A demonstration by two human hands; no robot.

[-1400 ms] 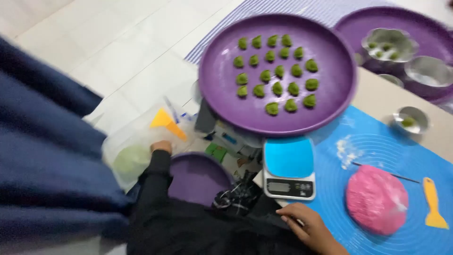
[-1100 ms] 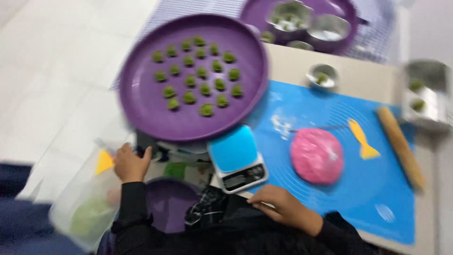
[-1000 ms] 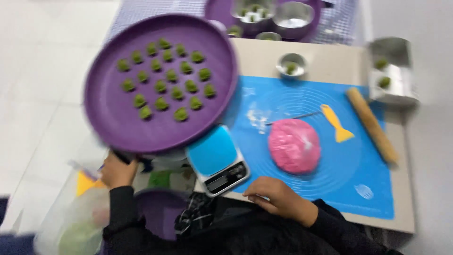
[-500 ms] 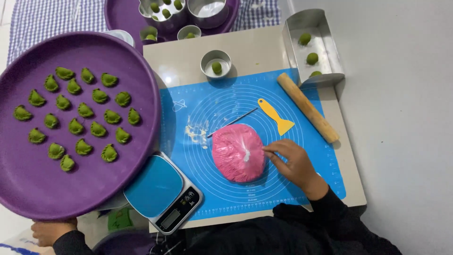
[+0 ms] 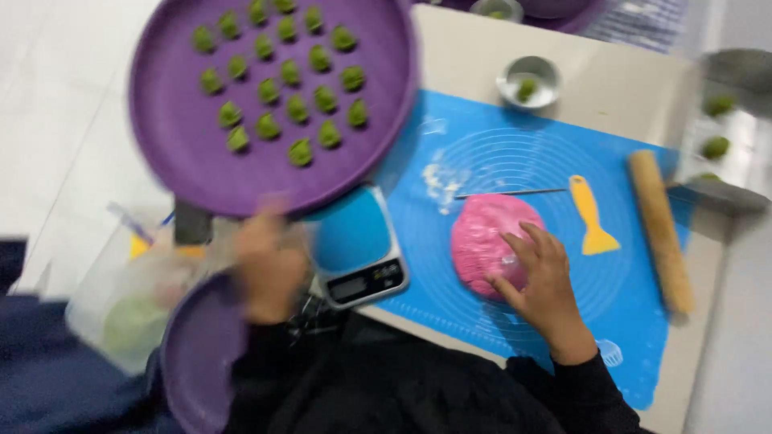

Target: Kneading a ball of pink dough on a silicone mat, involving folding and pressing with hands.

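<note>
My right hand (image 5: 539,277) lies with its fingers spread on the near right side of a flattened pink dough lump (image 5: 482,237), which rests on a blue silicone mat (image 5: 482,137). My left hand (image 5: 269,265) is motion-blurred, just below the near rim of a large purple tray (image 5: 185,153) and left of a blue kitchen scale (image 5: 354,241). Its grip is unclear. The tray carries several small green dough balls (image 5: 301,151) in rows.
A yellow scraper (image 5: 591,217), a thin stick (image 5: 511,192) and a wooden rolling pin (image 5: 661,229) lie on the mat's right part. A small metal bowl (image 5: 528,80) holds a green ball. A smaller purple tray (image 5: 197,354) and a plastic bag (image 5: 129,313) sit lower left.
The view swung over the table. My right hand went from beside the dough onto its top. My left hand rose from the low left toward the big tray's near rim.
</note>
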